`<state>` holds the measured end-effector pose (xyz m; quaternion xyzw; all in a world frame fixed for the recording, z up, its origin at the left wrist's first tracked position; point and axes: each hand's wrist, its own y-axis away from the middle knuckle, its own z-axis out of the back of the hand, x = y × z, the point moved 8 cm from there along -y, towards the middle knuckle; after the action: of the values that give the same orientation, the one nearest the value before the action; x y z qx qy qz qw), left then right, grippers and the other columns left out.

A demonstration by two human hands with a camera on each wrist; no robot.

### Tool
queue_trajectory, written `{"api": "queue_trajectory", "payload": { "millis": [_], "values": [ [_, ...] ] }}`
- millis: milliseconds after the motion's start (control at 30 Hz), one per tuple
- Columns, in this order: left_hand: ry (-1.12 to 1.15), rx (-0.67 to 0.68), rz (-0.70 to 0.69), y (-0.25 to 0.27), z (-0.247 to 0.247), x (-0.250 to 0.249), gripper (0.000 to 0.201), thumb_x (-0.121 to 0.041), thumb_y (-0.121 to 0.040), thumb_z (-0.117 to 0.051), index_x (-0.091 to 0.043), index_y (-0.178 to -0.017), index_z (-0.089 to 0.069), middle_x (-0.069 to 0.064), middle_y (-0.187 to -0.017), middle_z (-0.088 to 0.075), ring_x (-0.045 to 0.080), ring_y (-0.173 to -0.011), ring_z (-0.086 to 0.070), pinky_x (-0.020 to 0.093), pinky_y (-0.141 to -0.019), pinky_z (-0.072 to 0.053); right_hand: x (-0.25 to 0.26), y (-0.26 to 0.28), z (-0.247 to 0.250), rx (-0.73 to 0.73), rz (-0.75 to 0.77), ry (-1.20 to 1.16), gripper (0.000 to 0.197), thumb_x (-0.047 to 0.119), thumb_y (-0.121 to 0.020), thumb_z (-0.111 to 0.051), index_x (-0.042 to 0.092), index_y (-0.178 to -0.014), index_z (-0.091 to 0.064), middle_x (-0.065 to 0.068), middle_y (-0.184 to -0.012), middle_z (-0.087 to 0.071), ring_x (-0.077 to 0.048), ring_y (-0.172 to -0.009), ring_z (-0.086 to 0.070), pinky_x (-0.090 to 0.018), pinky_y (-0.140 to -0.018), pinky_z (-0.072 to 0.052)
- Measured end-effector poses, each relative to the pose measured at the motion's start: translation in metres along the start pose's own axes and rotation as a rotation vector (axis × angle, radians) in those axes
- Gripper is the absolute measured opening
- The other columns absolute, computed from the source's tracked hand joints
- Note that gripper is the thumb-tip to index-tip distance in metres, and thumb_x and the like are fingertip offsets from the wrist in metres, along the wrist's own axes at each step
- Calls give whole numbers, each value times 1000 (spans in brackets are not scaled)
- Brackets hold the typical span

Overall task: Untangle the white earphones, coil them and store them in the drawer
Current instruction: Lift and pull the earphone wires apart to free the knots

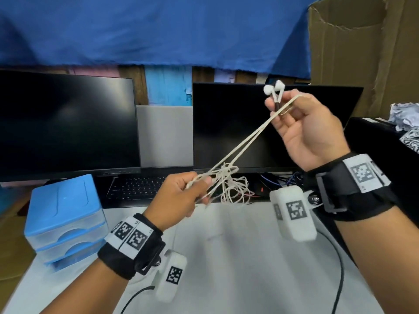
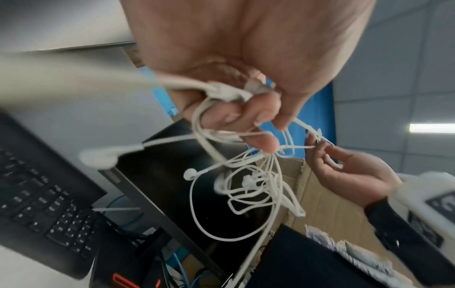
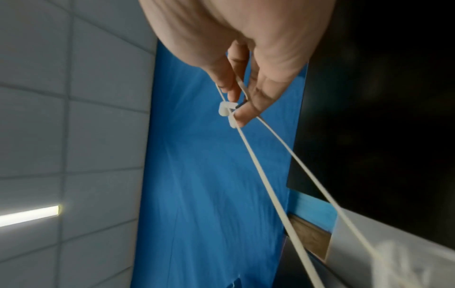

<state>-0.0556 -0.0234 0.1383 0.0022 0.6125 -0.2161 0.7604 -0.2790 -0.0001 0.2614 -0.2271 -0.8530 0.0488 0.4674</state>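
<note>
Above the white table (image 1: 238,257), in front of two dark monitors (image 1: 68,123), the blue drawer unit (image 1: 63,220) stands at the left edge with its drawers closed. The right hand (image 1: 303,130) is raised, palm toward the person, fingertips pinching two earbuds of the white earphones (image 1: 226,177). Two taut strands run down to the lower left hand (image 1: 181,196), whose curled fingers grip the tangled bunch in mid-air.

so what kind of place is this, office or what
Likely an office-style computer desk: two dark monitors, a black keyboard beneath them, and a blue plastic drawer unit on the desktop.
</note>
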Motion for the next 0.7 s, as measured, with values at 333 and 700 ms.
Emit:
{"api": "queue_trajectory", "payload": {
  "millis": [333, 700],
  "values": [
    [43, -88, 80, -11, 19, -3, 11, -21, -93, -63, -17, -94, -73, 5, -87, -72, 12, -46, -57, 22, -52, -48, -19, 12, -12, 214, -88, 482, 15, 0, -93, -57, 11, -87, -66, -12, -95, -71, -21, -88, -68, -28, -77, -56],
    [138, -75, 149, -27, 33, -15, 28, -18, -103, -43, -18, -112, -69, 1, -103, -73, 14, -90, -69, 30, -84, -51, -6, 7, -55, 176, 61, 586, 19, 0, -89, -59, 12, -77, -68, -11, -86, -70, -18, -86, -69, -29, -81, -56]
  ]
}}
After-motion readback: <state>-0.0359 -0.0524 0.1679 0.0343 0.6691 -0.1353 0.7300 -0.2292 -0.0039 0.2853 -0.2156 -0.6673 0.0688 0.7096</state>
